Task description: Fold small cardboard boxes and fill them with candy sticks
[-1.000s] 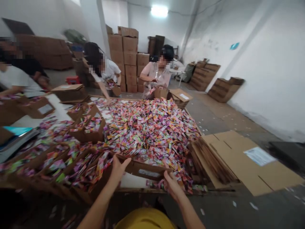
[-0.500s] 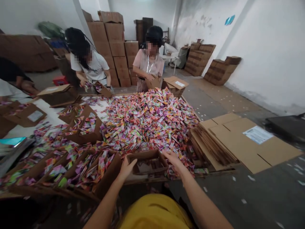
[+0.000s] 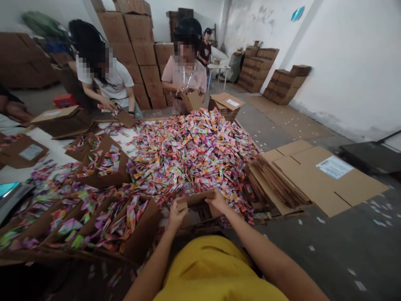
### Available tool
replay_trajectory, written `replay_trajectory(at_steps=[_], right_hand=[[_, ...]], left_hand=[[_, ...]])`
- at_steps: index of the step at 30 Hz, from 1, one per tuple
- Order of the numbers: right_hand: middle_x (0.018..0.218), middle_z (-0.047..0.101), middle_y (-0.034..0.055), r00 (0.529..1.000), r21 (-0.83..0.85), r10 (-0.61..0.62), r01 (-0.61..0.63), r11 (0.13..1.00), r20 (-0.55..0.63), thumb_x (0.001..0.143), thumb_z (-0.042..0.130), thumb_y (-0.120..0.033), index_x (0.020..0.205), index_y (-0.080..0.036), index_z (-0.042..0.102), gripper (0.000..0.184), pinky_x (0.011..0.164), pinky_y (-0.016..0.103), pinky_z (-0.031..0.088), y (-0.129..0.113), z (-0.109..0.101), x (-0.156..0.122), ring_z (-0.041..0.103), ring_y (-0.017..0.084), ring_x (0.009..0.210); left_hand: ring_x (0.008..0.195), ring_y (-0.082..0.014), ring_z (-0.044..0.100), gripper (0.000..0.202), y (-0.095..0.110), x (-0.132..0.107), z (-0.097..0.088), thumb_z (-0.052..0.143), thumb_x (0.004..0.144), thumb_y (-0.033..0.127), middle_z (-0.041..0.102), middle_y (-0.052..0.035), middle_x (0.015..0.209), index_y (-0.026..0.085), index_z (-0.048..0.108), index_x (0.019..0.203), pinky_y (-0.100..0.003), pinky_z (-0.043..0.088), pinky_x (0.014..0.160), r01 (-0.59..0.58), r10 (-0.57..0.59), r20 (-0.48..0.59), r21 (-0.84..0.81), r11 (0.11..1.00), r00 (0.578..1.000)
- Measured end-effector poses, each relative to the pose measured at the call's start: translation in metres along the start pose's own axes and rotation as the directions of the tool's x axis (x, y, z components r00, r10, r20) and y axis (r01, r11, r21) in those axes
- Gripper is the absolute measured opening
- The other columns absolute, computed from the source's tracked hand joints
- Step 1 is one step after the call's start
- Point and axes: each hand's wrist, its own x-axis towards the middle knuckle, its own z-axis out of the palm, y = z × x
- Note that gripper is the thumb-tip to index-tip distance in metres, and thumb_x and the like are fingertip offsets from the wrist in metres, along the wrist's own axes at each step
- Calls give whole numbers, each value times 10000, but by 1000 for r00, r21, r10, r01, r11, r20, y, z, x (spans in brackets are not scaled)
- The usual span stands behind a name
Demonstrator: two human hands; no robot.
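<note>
Close in front of me is an open cardboard box (image 3: pixel 198 199) with its inside facing up. My left hand (image 3: pixel 176 216) is closed on its left side, where a small flap (image 3: pixel 182 205) stands up by the fingers. At the far right corner, my right hand (image 3: pixel 217 201) pinches the rim. Right behind the box rises a large heap of small colourful packets (image 3: pixel 191 156). To the left, several narrow boxes full of packets (image 3: pixel 138 225) stand in a row, the closest one beside my left hand.
Flattened cardboard sheets (image 3: pixel 313 175) lie at the right table edge. Across the table, one person (image 3: pixel 109 88) handles packets and another person (image 3: pixel 184 79) holds a box. Filled boxes (image 3: pixel 117 175) and a folded carton stack (image 3: pixel 227 104) stand around the heap. Packets litter the floor.
My right hand has gone from open beside the box to pinching its far right rim. My left hand now grips the left side, where a flap shows. A person has appeared in the back.
</note>
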Motion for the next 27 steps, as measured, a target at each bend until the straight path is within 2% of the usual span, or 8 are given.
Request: replay_trajectory(at_steps=[3,6,8,12,17,21,24,27], right_hand=[[1301,595,85,973,2,-202,203,979,115,700,741,-300,1217,-227,627,534,1059,414,383,-21,-25,-13,504,266,1239],[1414,509,100,824,-111,-409,484,868,393,671,804,-481,1372,-278,527,781,1099,450,334,-34,-56,-40,454,307,1290],[1408,514,110,773,-213,-424,567,796,472,634,841,-496,1402,-275,494,871,1109,468,317,-33,-67,-58,445,317,1291],[1241,651,86,787,-240,-402,551,799,469,766,773,-425,1195,-242,673,476,1114,416,332,-14,-66,-68,495,254,1258],[1423,515,126,821,-195,-308,443,875,482,762,727,-566,1385,-225,522,740,1121,428,327,-6,-68,-61,431,282,1337],[1292,612,99,820,-215,-393,509,834,415,786,723,-527,1244,-226,646,554,1085,411,341,-6,-55,-51,478,266,1257],[1072,661,64,870,-307,-415,485,819,266,834,716,-375,1018,-230,735,234,939,376,402,-1,-32,-47,522,228,1068],[1074,630,44,893,-434,-423,446,783,153,856,693,-294,838,-246,747,74,875,377,364,4,-12,-51,468,232,1051]], left_hand=[[1016,-257,645,461,-1,1,10,719,623,358,698,-89,1019,189,597,1034,-401,499,933,4,-4,-45,16,1000,999],[1031,-270,642,380,-5,-4,9,687,641,359,702,-95,1023,199,630,982,-419,491,959,-41,42,-34,41,998,999],[1078,-283,631,345,-9,-8,2,666,659,380,702,-91,1057,221,661,965,-430,473,1001,-115,114,20,59,992,993],[1295,-285,506,412,-16,-11,-28,617,727,440,664,-73,1227,253,705,1083,-447,342,1146,-240,190,268,166,957,945],[1426,-330,327,542,0,-23,-55,491,864,531,418,-115,1507,232,609,1301,-527,304,1144,-353,127,479,417,838,869],[1393,-356,336,472,30,-22,-33,668,776,521,492,-116,1426,237,675,1153,-600,265,1134,-524,290,441,646,555,850],[1187,-283,513,195,44,-12,-8,637,836,382,618,-88,1169,216,696,919,-560,322,1097,-504,278,421,746,436,863],[1096,-286,534,102,43,-11,12,662,805,279,593,-106,1081,184,684,834,-547,332,1081,-461,265,389,829,317,882]])
